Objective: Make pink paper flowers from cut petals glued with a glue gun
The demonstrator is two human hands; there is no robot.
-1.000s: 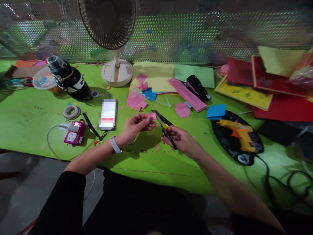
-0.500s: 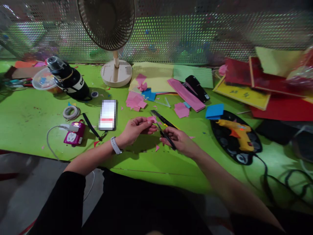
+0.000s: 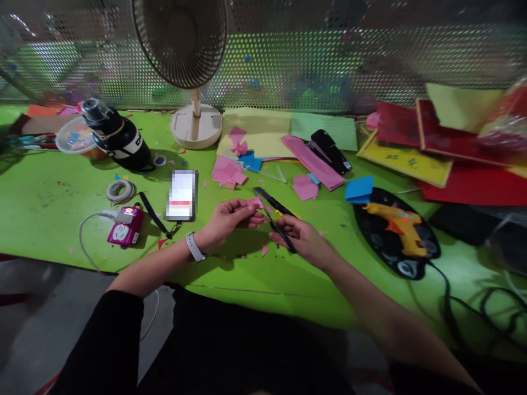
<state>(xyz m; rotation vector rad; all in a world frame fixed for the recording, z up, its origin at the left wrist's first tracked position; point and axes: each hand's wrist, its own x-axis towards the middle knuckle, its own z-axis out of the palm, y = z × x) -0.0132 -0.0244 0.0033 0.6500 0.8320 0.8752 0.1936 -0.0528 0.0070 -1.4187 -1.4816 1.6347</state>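
Shifted slightly toward six o'clock, scissors [image 3: 280, 232] are gripped by the right hand [image 3: 302, 236]; at ten, pink paper [image 3: 256, 202] is pinched by the left hand [image 3: 230, 217].

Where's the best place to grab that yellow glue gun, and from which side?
Its handle, approached from the near right, looks best: the glue gun lies on its side on the black tray, front end pointing left, handle slanting nearward.

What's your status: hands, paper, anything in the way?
Left hand pinching small pink paper. Right hand gripping scissors, blades near the paper. Utility knife lying just beyond, possibly in the way.
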